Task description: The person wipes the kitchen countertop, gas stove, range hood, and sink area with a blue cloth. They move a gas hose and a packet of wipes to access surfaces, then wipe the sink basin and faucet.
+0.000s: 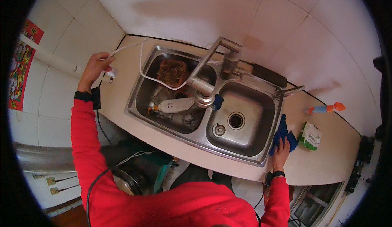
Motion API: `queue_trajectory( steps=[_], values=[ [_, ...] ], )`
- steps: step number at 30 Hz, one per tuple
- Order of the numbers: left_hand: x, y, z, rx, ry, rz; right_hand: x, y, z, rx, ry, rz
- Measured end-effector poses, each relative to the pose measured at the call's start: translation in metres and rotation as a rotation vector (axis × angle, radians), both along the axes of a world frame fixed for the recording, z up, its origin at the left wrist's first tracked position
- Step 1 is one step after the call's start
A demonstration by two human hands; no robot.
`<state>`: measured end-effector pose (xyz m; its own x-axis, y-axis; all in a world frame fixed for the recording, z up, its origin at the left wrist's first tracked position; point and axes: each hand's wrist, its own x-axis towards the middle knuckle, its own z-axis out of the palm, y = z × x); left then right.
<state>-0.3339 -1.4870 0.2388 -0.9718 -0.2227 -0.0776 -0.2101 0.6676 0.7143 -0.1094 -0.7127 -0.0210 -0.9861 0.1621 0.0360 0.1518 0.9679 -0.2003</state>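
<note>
My left hand (97,67) is raised at the counter's left end. Its fingers are closed on a thin white cable (128,45), near its end, where a small whitish piece hangs below. The cable loops across the counter and over the left basin to the faucet (200,87). To the right of the double sink, my right hand (282,150) presses on a crumpled blue cloth (283,132) lying on the counter; whether the fingers grip it is unclear. A white power strip or bottle-like object (176,105) and a reddish-brown object (173,72) lie in the left basin (131,104).
Right of the cloth are a green and white package (310,136) and an orange-capped bottle (326,108). A strainer plug (219,130) lies in the right basin (245,104). Another bit of blue cloth (218,102) hangs on the divider. Tiled walls stand behind and left.
</note>
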Motion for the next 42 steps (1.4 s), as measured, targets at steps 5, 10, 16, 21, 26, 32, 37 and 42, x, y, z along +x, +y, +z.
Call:
queue_trajectory(
  steps=[5,10,16,21,26,32,37,42],
  values=[
    [0.016,0.025,0.035,0.089,-0.122,-0.101,-0.003,-0.002,0.004,0.000,0.026,0.049],
    [0.037,0.017,0.063,0.104,-0.087,-0.162,-0.004,-0.001,0.005,0.008,0.007,0.049],
    [0.031,0.001,0.063,0.363,0.162,0.128,-0.003,0.004,-0.001,0.014,0.019,0.064],
    [-0.030,-0.043,0.012,0.425,0.333,0.305,-0.002,0.007,-0.007,0.018,-0.014,0.025],
    [-0.087,-0.098,-0.082,0.394,0.246,0.463,-0.002,0.004,-0.005,0.014,-0.012,0.013],
    [-0.100,-0.108,-0.177,0.272,0.218,0.425,-0.003,-0.002,-0.001,0.002,-0.001,0.021],
    [-0.102,-0.100,-0.188,-0.192,0.225,0.228,-0.006,-0.008,-0.001,0.002,0.020,-0.025],
    [-0.076,-0.074,-0.188,0.065,0.079,0.217,-0.006,-0.012,0.002,0.028,0.039,-0.028]
  ],
)
